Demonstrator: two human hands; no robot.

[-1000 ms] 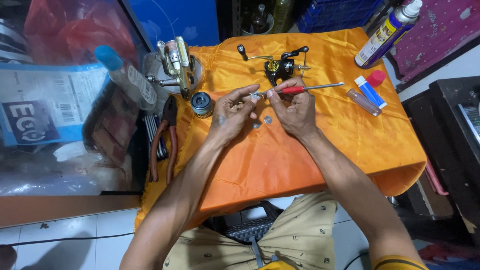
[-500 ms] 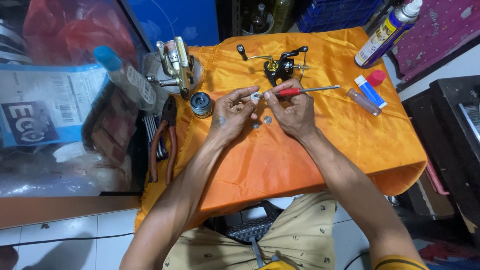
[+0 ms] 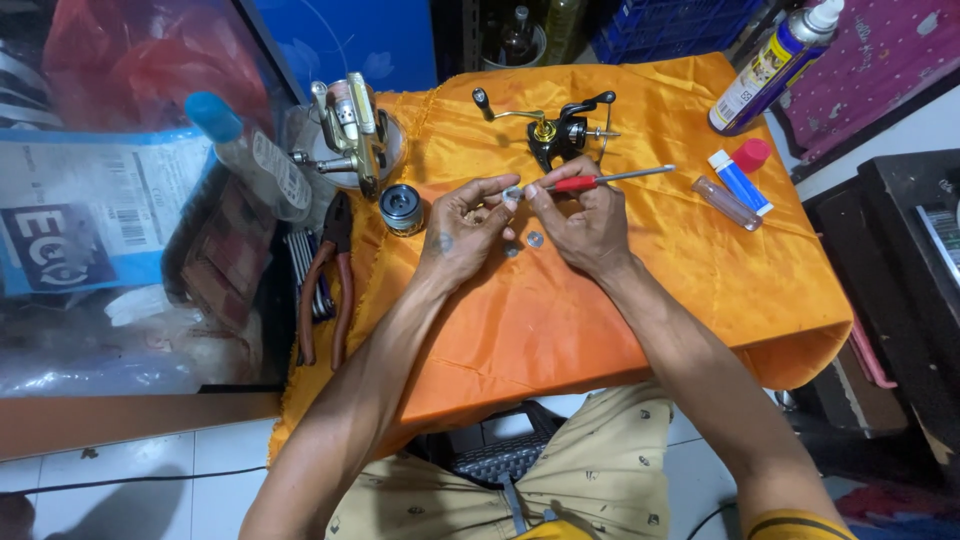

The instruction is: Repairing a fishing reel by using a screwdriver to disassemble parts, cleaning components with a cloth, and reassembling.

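Between fingers [image 3: 512,197], screwdriver [image 3: 600,180] (red-handled)

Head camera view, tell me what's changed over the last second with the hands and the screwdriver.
Almost nothing. The left hand still pinches a small ring at its fingertips, and the right hand still holds the red-handled screwdriver beside it. The black reel body, the spool and the pliers lie as before.

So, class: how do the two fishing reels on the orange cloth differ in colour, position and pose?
The gold reel is pale gold and silver; the black reel is black with a gold knob. The gold reel sits at the cloth's left edge on a round dish; the black reel rests on bare cloth just beyond the hands. Both lie untouched.
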